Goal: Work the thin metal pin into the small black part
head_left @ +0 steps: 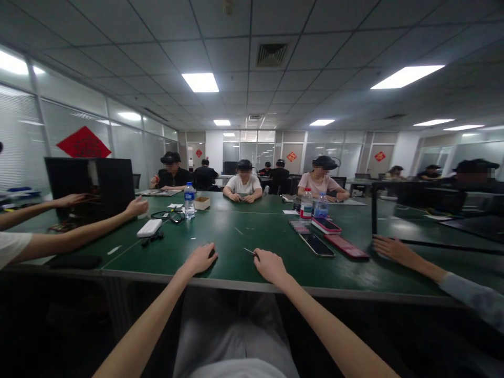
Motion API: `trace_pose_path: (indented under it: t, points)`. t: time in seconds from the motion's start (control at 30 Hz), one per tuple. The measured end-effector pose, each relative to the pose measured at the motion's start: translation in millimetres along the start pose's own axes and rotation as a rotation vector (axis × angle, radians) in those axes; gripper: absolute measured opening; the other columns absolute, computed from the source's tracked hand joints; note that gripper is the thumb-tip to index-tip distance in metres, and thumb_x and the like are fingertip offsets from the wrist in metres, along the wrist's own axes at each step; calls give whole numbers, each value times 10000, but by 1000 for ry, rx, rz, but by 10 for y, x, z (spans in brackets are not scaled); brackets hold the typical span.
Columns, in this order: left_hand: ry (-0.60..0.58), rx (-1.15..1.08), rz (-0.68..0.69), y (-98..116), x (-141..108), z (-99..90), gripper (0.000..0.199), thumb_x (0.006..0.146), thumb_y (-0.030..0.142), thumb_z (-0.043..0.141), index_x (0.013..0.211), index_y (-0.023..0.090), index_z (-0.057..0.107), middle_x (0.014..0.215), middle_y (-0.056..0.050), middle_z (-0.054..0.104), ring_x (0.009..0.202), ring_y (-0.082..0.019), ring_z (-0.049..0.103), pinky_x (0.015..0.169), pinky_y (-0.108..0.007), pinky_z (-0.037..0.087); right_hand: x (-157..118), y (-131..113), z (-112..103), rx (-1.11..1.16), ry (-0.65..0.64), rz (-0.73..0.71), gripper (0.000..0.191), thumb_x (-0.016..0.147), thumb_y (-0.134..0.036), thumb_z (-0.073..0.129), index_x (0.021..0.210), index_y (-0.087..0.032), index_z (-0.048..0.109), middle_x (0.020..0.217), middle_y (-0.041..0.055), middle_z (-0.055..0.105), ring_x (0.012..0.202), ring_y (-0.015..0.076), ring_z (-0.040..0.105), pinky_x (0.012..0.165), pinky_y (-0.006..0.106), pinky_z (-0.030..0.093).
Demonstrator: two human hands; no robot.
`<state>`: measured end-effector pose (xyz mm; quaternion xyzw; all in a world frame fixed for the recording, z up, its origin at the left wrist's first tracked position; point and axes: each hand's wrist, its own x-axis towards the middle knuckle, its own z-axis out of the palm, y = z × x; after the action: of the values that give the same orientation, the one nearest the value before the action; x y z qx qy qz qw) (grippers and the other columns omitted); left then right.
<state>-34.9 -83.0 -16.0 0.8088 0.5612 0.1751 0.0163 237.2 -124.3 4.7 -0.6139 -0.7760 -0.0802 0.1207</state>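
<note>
My left hand [201, 258] rests near the front edge of the green table [220, 231]. Its fingers curl around a small black object [212, 253], too small to identify. To the right, my right hand [271, 266] is closed on a thin metal tool [249, 251]. The tool's slim silver shaft points left toward my other hand, and a dark end shows at the fingertips. Its exact kind cannot be made out. The two hands are apart, with bare tabletop between them.
Phones [317, 244] and bottles [305, 203] stand to the right, near a co-worker's hand [397, 252] on a black frame [374, 210]. Leftward are a white power bank [149, 228], a water bottle [189, 200], a cardboard box [202, 203] and another person's arms at a black computer case [114, 189].
</note>
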Motion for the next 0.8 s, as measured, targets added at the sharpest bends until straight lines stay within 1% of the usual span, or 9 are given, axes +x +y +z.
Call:
trace_pose_path:
  t: [0.2, 0.37, 0.47, 0.5, 0.57, 0.67, 0.73, 0.8]
  points:
    - [-15, -12, 13, -23, -19, 9, 236, 918, 396, 411, 1056, 227, 502, 1105, -79, 616, 1035, -236, 579, 922, -339, 383, 50, -10, -17, -26, -39, -22, 261, 947, -307, 353, 1030, -195, 574, 973, 107, 662, 844, 223, 640, 728, 313, 425]
    - [39, 29, 39, -34, -13, 148, 226, 931, 380, 379, 1062, 231, 485, 1116, -106, 616, 1060, -271, 573, 976, -431, 348, 20, -5, -11, -60, -21, -46, 245, 935, -288, 370, 1010, -194, 582, 942, 106, 668, 803, 225, 646, 698, 306, 431]
    - [72, 34, 49, -20, -28, 202, 226, 929, 380, 377, 1067, 239, 487, 1121, -114, 614, 1079, -288, 563, 960, -456, 361, 17, 54, -63, -67, -25, -77, 229, 922, -299, 396, 982, -214, 600, 896, 86, 673, 751, 212, 642, 669, 297, 433]
    - [73, 34, 54, -26, -31, 191, 225, 925, 381, 382, 1066, 242, 489, 1118, -113, 615, 1070, -290, 567, 948, -455, 371, 39, 86, -97, -59, -48, -118, 229, 918, -301, 402, 984, -216, 604, 881, 86, 674, 733, 207, 639, 660, 296, 433]
    - [39, 31, 78, -69, -14, 104, 241, 915, 408, 401, 1065, 247, 500, 1094, -115, 621, 1014, -293, 586, 891, -442, 404, 134, 161, -182, -58, -96, -180, 232, 913, -326, 423, 973, -217, 618, 833, 83, 674, 706, 208, 632, 660, 306, 434]
    - [-97, -23, 218, -210, 133, -163, 258, 888, 466, 449, 1035, 269, 527, 985, -79, 636, 879, -266, 608, 757, -369, 437, 399, 268, -293, 20, -102, -259, 278, 938, -367, 395, 1087, -239, 592, 845, 61, 671, 732, 200, 629, 671, 297, 436]
    - [-211, -131, 286, -309, 341, -350, 277, 890, 504, 441, 1013, 275, 538, 885, -40, 631, 777, -218, 606, 683, -310, 432, 619, 313, -302, 98, -71, -317, 296, 962, -360, 355, 1156, -258, 554, 913, 45, 658, 775, 179, 622, 683, 272, 435]
    - [-278, -259, 303, -368, 626, -457, 298, 909, 512, 408, 1018, 261, 526, 869, -23, 628, 739, -184, 605, 637, -270, 432, 829, 334, -243, 145, -35, -356, 307, 976, -344, 330, 1196, -262, 526, 961, 38, 632, 787, 156, 605, 679, 247, 429]
